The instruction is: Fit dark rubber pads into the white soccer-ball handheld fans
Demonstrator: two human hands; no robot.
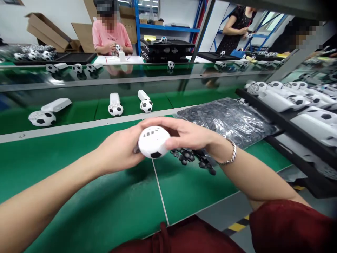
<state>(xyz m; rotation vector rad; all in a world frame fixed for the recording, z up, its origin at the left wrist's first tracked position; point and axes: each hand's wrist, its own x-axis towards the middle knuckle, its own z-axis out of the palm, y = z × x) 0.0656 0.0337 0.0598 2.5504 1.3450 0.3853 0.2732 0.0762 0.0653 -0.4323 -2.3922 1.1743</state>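
Note:
A white ball-shaped casing (153, 142) with small slotted holes and a black pentagon patch sits between my two hands above the green bench. My left hand (118, 151) grips it from the left side. My right hand (185, 135) wraps over its top and right side, with a silver chain bracelet (229, 153) on that wrist. Loose small black hexagonal pieces (191, 158) lie on the green mat just below my right hand. A clear plastic bag of similar black pieces (228, 121) lies beyond them. The casing's underside is partly hidden by my fingers.
A glass shelf (131, 75) runs across the bench, with several football-shaped white devices on and below it. A black rack (284, 119) at the right holds several more. Co-workers stand and sit beyond the shelf, one holding a similar ball (118, 47).

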